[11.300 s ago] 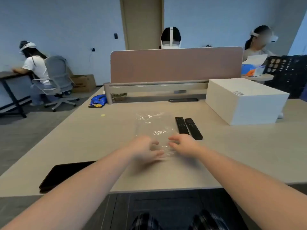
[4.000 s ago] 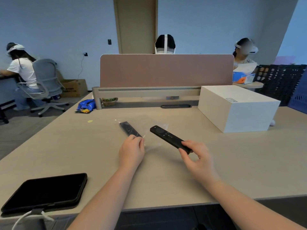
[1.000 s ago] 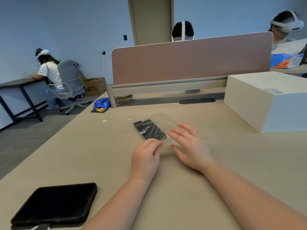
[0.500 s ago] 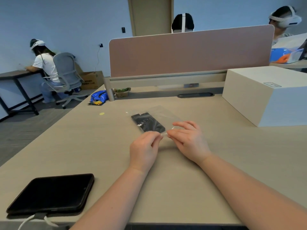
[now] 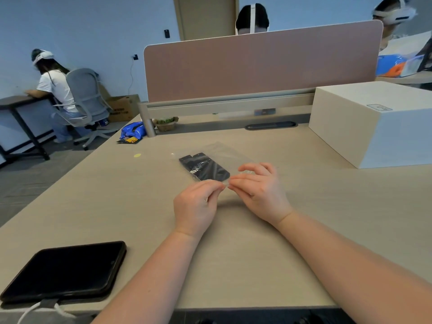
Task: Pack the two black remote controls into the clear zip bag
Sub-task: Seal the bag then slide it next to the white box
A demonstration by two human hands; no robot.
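The clear zip bag (image 5: 230, 154) lies flat on the beige desk (image 5: 327, 230). Both black remote controls (image 5: 203, 166) sit inside it, side by side, angled toward the far left. My left hand (image 5: 195, 208) pinches the bag's near edge between thumb and fingers. My right hand (image 5: 260, 191) pinches the same edge just to the right, its fingertips almost touching those of the left.
A black tablet (image 5: 65, 271) with a white cable lies at the near left. A large white box (image 5: 374, 122) stands at the far right. A pink divider panel (image 5: 257, 64) closes the desk's far side, a blue packet (image 5: 133, 130) beside its post. Other people sit beyond.
Both hands have drawn together on the bag's near edge, from resting on it to pinching it. The remotes stay inside the bag.
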